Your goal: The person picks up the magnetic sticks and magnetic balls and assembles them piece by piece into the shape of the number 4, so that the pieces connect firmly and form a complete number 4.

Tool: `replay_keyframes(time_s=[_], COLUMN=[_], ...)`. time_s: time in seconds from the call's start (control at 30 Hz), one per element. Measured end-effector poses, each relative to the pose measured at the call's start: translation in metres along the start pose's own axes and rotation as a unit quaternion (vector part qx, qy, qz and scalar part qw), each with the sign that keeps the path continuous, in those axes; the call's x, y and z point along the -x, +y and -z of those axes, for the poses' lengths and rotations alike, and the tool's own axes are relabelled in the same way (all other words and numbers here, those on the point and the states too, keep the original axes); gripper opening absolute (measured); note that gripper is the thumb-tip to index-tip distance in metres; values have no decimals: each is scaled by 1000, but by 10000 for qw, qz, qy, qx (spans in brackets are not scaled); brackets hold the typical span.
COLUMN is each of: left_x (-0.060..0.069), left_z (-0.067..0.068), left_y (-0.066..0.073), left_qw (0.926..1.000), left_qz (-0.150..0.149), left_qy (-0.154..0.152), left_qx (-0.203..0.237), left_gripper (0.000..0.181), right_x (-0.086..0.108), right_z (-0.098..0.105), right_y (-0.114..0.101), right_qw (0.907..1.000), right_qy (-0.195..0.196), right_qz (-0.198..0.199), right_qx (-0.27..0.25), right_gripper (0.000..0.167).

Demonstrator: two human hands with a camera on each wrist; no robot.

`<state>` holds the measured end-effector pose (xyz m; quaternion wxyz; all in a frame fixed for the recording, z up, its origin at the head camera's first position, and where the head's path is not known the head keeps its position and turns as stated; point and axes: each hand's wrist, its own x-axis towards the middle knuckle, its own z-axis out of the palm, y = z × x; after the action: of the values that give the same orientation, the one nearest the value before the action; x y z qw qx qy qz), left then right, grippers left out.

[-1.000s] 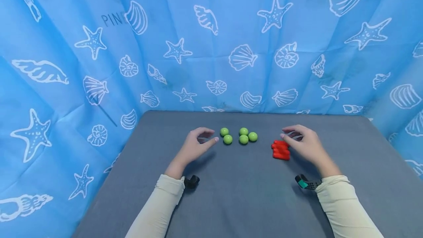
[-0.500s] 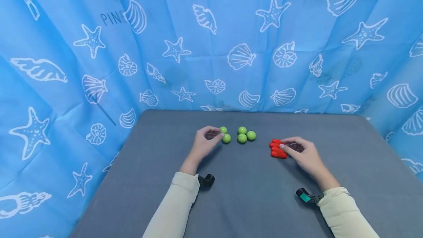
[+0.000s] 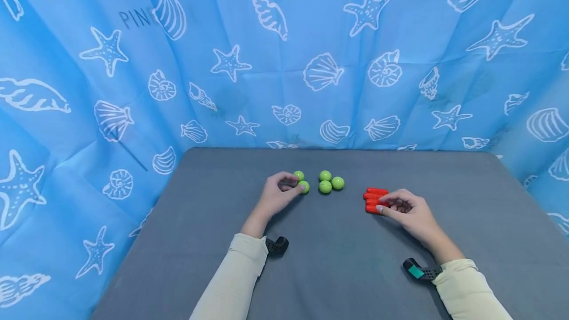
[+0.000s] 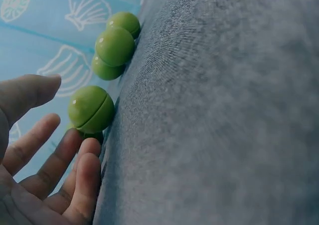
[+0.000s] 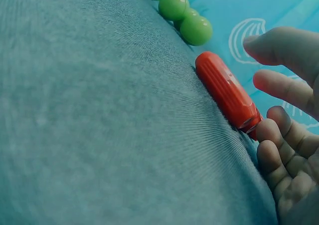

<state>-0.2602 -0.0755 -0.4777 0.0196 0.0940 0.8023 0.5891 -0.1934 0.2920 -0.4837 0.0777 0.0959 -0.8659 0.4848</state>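
Two green balls [image 3: 304, 187] lie at the fingertips of my left hand [image 3: 276, 196]; in the left wrist view the nearer ball [image 4: 91, 109] sits beyond the gap between thumb and fingers, and the hand [image 4: 47, 160] does not grip it. Three more green balls [image 3: 338, 183] form a cluster to the right. Several red rod-shaped pieces [image 3: 373, 209] lie side by side by my right hand [image 3: 413, 214], whose thumb and fingers are parted at their right ends. The right wrist view shows fingers [image 5: 269, 133] against the end of a red piece [image 5: 227, 93].
The grey cloth-covered table [image 3: 311, 270] spreads under both arms. A blue curtain [image 3: 266, 93] with white shells and starfish hangs behind the table and along its sides. Each wrist carries a black strap.
Over the last second my left hand has moved right, up to the left pair of balls. The right hand has come lower, beside the red pieces, which have shifted slightly. The head view has also shifted.
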Motion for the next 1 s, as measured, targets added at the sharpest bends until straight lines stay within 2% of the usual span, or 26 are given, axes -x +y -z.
replay_keyframes(time_s=[0.4, 0.67, 0.83, 1.0], left_x=[-1, 0, 1, 3], left_z=[-8, -15, -17, -14], left_y=[7, 8, 6, 5], left_qw=[9983, 9972, 9974, 9988], left_qz=[70, 142, 155, 217], left_qy=[-135, -114, -76, -123], left_qx=[-560, -722, -701, -427], left_gripper=[31, 30, 30, 30], right_x=[0, -1, 0, 0], right_z=[2, -1, 0, 0], right_y=[0, 3, 3, 3], right_qw=[9999, 9998, 9997, 9997], right_qy=[-98, -50, -113, -126], right_qz=[92, 168, 122, 141], right_qx=[97, 23, 149, 123], right_gripper=[14, 18, 20, 19])
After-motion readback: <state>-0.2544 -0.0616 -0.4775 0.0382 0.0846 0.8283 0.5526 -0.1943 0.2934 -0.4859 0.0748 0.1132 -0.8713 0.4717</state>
